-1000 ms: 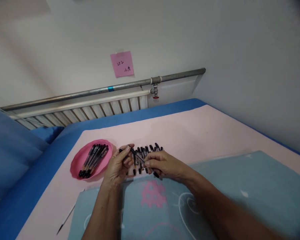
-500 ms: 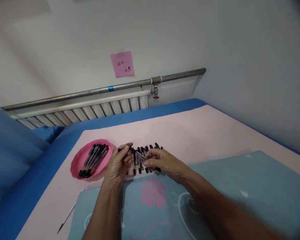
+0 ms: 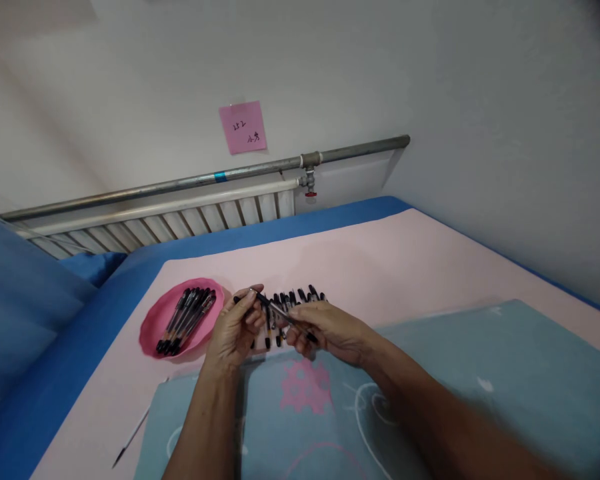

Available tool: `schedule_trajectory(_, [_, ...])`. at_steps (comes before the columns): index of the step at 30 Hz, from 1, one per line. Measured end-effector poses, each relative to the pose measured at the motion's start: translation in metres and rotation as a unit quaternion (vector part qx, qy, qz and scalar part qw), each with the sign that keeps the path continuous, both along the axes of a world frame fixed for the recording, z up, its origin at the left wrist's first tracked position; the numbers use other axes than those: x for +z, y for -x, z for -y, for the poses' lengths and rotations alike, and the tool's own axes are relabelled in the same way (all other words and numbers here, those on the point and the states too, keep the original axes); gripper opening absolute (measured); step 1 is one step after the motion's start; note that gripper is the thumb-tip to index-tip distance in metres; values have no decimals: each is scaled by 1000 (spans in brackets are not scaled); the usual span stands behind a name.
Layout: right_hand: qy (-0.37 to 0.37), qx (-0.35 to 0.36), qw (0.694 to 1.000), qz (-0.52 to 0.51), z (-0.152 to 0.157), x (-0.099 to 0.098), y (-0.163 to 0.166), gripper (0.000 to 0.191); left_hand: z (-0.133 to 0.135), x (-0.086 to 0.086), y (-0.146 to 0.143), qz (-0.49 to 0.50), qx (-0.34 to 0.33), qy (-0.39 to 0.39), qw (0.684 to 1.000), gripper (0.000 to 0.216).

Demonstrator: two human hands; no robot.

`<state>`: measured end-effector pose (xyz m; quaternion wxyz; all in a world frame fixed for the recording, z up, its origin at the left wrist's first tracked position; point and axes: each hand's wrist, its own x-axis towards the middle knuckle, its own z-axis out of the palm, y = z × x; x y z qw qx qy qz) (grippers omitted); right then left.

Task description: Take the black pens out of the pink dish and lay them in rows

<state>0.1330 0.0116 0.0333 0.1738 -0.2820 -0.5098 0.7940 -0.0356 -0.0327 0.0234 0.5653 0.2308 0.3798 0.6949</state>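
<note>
A pen with a clear barrel and black ends slants between my two hands above the table. Its upper left end is pinched in the closed fingers of my left hand. A small black piece, perhaps a cap, pokes out at the left side of that hand. My right hand is closed around the pen's lower right part, thumb on top and fingers curled below. Behind and beneath the hands lies a row of several black pens, partly hidden by them. Left of my left hand, a pink bowl holds a bundle of black-ended pens.
A thin white refill with a dark tip lies at the lower left. Light blue patterned cloth covers the near side of the pink table surface. A radiator and pipe run along the wall.
My right hand's fingers have shifted their grip, curling under the pen near its lower end. My left hand stays almost in place, still pinching the upper end. The view has moved very slightly.
</note>
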Motion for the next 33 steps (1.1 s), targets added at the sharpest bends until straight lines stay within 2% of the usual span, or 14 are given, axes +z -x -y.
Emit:
schedule_trajectory(4, [-14,-43,999,-2,-1,-2,0,12,0,1,0,-1,-2,0,1000,22])
schedule_trajectory(8, [28,-2,1000,-15,0,0,1,20,-1,0,0,-5,-1,2,1000,22])
schedule_trajectory(10, [12,3,1000,-2,0,1,2,22,-1,-1,0,-6,-1,3,1000,22])
schedule_trajectory(14, [-29,-50,998,8,0,0,2,12,-1,0,0,-7,1,3,1000,22])
schedule_trajectory(19, [-34,0,999,8,-1,-1,2,20,0,1,-1,-11,7,8,1000,23])
schedule_trajectory(24, [-129,-38,989,60,-4,-4,2,15,-2,-1,-1,-10,24,11,1000,23])
schedule_trajectory(28, [-238,-83,961,118,-5,-5,0,11,-5,-1,11,20,84,8,996,20])
schedule_trajectory(33, [-284,-112,942,137,-9,-5,-3,12,-2,3,27,56,128,-2,990,15])
